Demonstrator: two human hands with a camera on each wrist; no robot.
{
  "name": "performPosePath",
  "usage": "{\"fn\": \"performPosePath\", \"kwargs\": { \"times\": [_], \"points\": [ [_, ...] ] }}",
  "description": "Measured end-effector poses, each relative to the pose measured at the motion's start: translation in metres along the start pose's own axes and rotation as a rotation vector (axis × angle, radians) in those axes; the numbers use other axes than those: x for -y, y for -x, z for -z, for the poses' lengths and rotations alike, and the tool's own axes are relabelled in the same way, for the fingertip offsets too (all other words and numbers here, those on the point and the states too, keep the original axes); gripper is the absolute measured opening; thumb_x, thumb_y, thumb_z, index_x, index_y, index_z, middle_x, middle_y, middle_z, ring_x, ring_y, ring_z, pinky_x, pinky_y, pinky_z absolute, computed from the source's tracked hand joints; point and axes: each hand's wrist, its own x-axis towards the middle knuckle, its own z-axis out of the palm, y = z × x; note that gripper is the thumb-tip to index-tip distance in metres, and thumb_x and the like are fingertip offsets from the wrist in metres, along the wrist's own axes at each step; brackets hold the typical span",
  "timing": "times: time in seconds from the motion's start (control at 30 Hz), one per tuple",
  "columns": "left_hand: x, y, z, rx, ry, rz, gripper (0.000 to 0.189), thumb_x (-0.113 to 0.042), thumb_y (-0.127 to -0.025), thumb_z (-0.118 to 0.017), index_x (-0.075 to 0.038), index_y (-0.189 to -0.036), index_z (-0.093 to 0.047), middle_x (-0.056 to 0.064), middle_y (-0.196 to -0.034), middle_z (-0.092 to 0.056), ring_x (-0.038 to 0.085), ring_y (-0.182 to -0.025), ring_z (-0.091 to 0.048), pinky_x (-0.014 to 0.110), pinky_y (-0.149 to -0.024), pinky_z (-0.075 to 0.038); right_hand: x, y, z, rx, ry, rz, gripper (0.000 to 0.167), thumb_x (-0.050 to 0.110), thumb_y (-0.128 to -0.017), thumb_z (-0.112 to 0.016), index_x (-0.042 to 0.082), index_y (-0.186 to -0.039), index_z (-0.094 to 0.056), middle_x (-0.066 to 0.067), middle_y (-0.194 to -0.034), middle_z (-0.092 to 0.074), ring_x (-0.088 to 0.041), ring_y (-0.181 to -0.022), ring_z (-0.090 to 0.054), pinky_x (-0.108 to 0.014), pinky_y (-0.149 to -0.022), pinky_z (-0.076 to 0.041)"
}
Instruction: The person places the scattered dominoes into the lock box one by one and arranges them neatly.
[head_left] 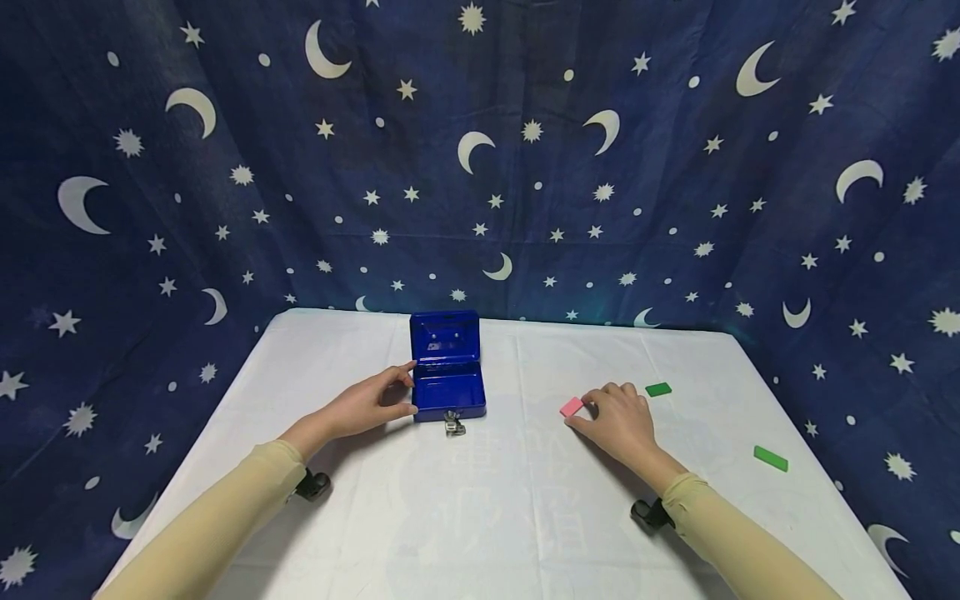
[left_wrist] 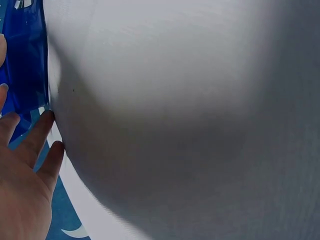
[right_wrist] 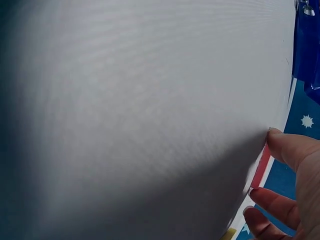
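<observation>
A small blue metal box (head_left: 450, 413) stands on the table with its lid (head_left: 446, 335) raised and its inside bare. My left hand (head_left: 369, 403) is at the box's left side, thumb by the front corner, fingers spread along the edge toward the hinge. In the left wrist view, the fingertips overlap the blue wall (left_wrist: 30, 70). To the right of the box, my right hand (head_left: 618, 419) holds a flat pink block (head_left: 571, 407) low over the cloth, between thumb and finger. Its reddish edge (right_wrist: 261, 169) shows between these fingertips in the right wrist view.
A dark green block (head_left: 658, 389) lies just beyond my right hand. Farther right, a brighter green block (head_left: 770, 458) is near the table's edge. A metal padlock (head_left: 453, 423) hangs at the box's front. White cloth (head_left: 480, 517) covers the table; a blue moon-and-star curtain (head_left: 517, 167) surrounds it.
</observation>
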Motion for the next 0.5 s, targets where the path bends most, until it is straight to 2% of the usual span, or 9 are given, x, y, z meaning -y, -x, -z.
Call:
{"fn": "performPosePath", "kwargs": {
  "times": [0.27, 0.5],
  "points": [
    [-0.002, 0.000, 0.000, 0.005, 0.017, -0.006, 0.043, -0.048, -0.093, -0.072, -0.022, -0.121, -0.051, -0.005, -0.164, -0.031, 0.023, -0.141, -0.045, 0.053, -0.108, -0.039, 0.003, -0.003, -0.001, -0.001, -0.009, 0.000, 0.049, 0.049, -0.079, -0.082, 0.009, -0.107, -0.075, -0.013, -0.101, -0.066, -0.036, -0.101, -0.053, -0.050, -0.079, -0.041],
    [-0.001, 0.000, -0.001, 0.004, 0.021, 0.001, 0.043, -0.047, -0.093, -0.073, -0.022, -0.120, -0.051, -0.005, -0.164, -0.032, 0.023, -0.141, -0.046, 0.054, -0.108, -0.039, 0.010, -0.011, -0.001, 0.101, -0.084, 0.036, 0.045, 0.040, -0.085, -0.078, 0.015, -0.122, -0.074, -0.005, -0.097, -0.061, -0.028, -0.094, -0.048, -0.043, -0.077, -0.039]
  ]
}}
